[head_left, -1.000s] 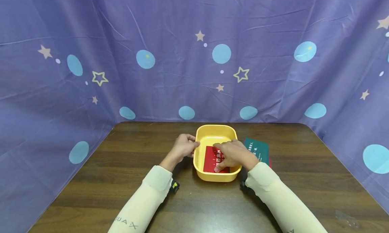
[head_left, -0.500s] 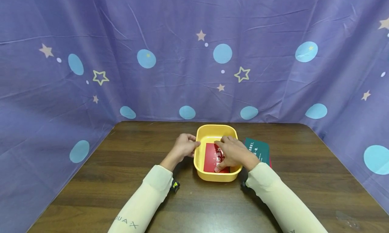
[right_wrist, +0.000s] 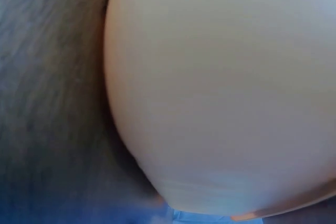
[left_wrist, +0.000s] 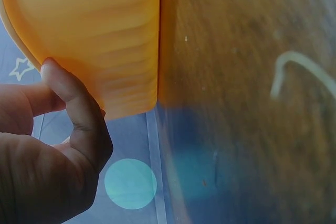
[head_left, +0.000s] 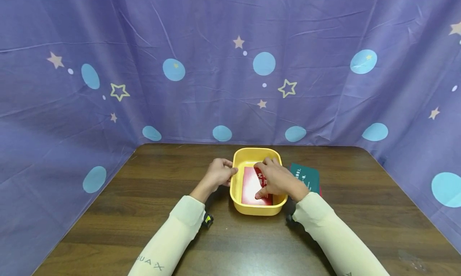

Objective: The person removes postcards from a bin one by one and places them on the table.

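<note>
A yellow plastic basin (head_left: 257, 210) stands on the table. My left hand (head_left: 217, 173) pinches its left rim; in the left wrist view the left hand (left_wrist: 63, 124) has thumb and finger at the rim of the basin (left_wrist: 121, 35). Inside the basin, my right hand (head_left: 277, 179) grips a red card (head_left: 251, 188) with white printed characters, its thumb on the face. Glare whitens part of the card, and the hand covers its right side. In the right wrist view the basin's outer wall (right_wrist: 220, 87) fills most of the frame, hiding that hand.
Right of the basin lies a dark green card (head_left: 305, 177) with white print, a red edge (head_left: 320, 192) showing beneath it. The wooden table (head_left: 173, 164) ends at a purple curtain (head_left: 216, 88) with stars and blue dots.
The red card's far edge has risen, and glare now spreads over its face. My right hand has shifted slightly with it. My left hand stays at the rim.
</note>
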Action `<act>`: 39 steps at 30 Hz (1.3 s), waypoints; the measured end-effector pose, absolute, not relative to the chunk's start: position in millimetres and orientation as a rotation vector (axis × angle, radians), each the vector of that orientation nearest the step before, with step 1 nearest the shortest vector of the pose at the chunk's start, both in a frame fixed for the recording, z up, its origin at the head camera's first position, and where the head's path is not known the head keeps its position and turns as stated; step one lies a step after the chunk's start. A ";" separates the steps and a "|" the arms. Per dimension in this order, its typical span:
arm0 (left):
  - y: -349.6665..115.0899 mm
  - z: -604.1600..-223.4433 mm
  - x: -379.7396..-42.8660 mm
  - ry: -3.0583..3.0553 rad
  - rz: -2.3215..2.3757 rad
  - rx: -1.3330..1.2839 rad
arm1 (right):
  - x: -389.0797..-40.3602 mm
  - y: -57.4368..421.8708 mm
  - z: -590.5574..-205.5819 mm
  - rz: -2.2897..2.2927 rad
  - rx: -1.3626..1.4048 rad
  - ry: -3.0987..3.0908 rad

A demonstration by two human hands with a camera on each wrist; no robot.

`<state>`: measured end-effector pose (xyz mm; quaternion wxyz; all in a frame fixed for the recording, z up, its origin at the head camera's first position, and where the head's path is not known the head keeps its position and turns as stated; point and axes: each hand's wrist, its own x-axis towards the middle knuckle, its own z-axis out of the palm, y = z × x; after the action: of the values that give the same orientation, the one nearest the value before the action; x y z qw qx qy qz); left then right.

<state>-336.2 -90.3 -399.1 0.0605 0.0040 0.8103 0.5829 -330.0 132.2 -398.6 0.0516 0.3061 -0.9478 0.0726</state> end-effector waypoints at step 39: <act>-91.6 -399.6 -335.7 2.462 1.770 0.010 | -318.3 151.6 -345.0 0.805 0.938 -2.557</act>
<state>-335.7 -91.6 -399.6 0.0547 0.0031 0.8107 0.5829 -318.3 151.6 -345.0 0.1502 0.3267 -0.8900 0.2803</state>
